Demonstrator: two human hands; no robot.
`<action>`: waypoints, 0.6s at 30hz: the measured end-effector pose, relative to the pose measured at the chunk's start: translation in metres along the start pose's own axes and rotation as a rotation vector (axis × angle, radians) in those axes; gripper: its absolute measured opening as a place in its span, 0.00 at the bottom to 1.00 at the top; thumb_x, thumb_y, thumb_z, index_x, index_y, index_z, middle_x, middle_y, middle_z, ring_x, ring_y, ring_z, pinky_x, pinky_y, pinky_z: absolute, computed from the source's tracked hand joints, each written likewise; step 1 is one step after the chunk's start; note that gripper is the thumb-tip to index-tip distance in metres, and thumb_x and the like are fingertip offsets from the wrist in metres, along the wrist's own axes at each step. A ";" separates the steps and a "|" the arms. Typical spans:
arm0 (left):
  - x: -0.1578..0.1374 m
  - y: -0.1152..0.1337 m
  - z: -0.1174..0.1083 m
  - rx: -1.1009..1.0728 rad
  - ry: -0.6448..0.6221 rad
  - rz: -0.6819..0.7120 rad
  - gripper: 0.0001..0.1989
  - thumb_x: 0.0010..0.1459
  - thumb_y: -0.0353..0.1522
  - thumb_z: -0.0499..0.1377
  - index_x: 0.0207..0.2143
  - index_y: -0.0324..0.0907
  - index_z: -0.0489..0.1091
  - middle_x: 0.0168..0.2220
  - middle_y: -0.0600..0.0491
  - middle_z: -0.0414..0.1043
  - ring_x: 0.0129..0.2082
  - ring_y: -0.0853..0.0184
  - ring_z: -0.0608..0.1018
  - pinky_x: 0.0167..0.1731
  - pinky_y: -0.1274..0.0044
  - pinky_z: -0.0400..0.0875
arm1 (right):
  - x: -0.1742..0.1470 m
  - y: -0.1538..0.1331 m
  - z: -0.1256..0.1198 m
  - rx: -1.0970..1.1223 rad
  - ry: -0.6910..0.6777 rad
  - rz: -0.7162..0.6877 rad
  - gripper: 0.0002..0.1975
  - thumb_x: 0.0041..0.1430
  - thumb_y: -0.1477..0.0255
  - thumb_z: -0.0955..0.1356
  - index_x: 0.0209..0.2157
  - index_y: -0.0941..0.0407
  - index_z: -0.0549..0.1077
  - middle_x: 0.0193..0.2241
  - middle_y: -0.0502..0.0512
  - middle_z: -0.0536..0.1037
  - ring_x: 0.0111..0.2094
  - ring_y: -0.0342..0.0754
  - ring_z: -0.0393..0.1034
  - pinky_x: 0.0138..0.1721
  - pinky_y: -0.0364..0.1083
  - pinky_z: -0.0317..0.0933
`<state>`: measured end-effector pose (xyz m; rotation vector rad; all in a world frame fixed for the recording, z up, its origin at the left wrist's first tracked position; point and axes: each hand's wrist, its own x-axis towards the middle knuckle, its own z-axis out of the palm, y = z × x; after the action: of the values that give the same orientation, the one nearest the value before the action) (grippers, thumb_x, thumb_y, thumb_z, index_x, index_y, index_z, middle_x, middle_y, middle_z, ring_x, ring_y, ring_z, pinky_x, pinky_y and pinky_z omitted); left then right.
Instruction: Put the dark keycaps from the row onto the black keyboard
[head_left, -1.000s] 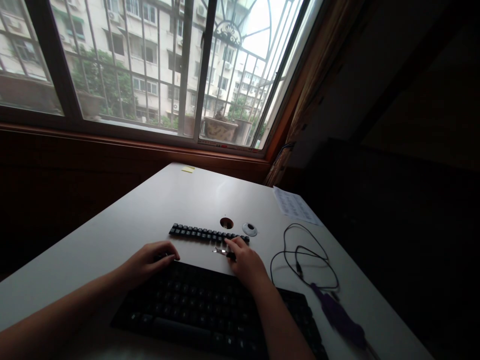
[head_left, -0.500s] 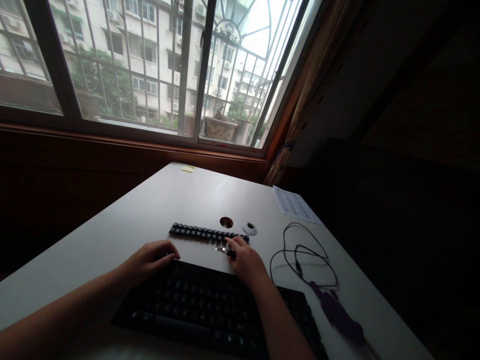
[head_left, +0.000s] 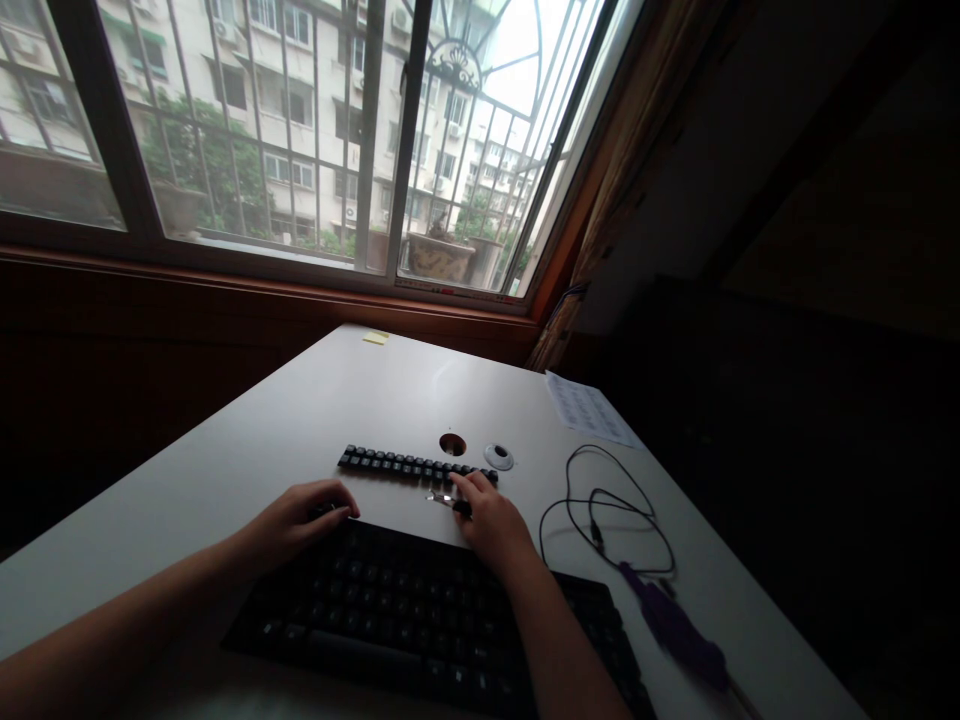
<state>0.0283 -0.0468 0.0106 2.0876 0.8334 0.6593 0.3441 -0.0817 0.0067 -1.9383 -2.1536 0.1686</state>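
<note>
A large black keyboard (head_left: pixel 382 600) lies in front of me, its top-row area without keycaps as far as the dim light shows. Loose black keycaps (head_left: pixel 397 464) stand in two neat rows behind it. My right hand (head_left: pixel 491 520) rests between the two, its fingers closed around the dark handle of a small keycap puller (head_left: pixel 442 498) with metal wire ends pointing left. One fingertip reaches the front of the keycap rows. Above the keyboard's back left corner, my left hand (head_left: pixel 319 512) is curled, with something dark between thumb and fingers that I cannot make out.
A black cable (head_left: pixel 611 505) lies coiled on the right of the white table (head_left: pixel 262 440). Near it is a purple brush-like thing (head_left: pixel 682 630). Behind the keycaps are a round cable hole (head_left: pixel 452 444) and its cover (head_left: pixel 499 457). Printed paper (head_left: pixel 589 408) and yellow sticky notes (head_left: pixel 376 338) lie farther back.
</note>
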 end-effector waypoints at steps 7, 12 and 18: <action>0.001 -0.001 0.000 -0.002 -0.001 0.009 0.12 0.66 0.37 0.52 0.40 0.42 0.72 0.39 0.50 0.76 0.40 0.61 0.76 0.42 0.72 0.70 | 0.001 0.002 0.001 0.013 -0.001 -0.017 0.28 0.58 0.74 0.65 0.60 0.47 0.65 0.53 0.54 0.71 0.43 0.50 0.73 0.44 0.45 0.64; 0.001 -0.001 0.000 0.005 -0.001 0.002 0.13 0.65 0.39 0.52 0.40 0.41 0.72 0.39 0.49 0.76 0.40 0.61 0.76 0.42 0.72 0.71 | 0.000 0.003 0.002 0.015 0.008 -0.033 0.27 0.58 0.73 0.65 0.60 0.48 0.65 0.53 0.54 0.71 0.43 0.50 0.73 0.43 0.46 0.64; 0.000 0.001 0.000 0.002 -0.002 -0.003 0.14 0.65 0.40 0.52 0.40 0.41 0.72 0.39 0.49 0.76 0.41 0.60 0.76 0.43 0.72 0.71 | 0.001 0.003 0.002 0.021 0.015 -0.036 0.28 0.58 0.74 0.65 0.60 0.48 0.66 0.53 0.54 0.71 0.43 0.50 0.74 0.44 0.45 0.64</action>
<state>0.0286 -0.0471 0.0116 2.0885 0.8361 0.6545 0.3463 -0.0807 0.0046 -1.8823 -2.1666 0.1699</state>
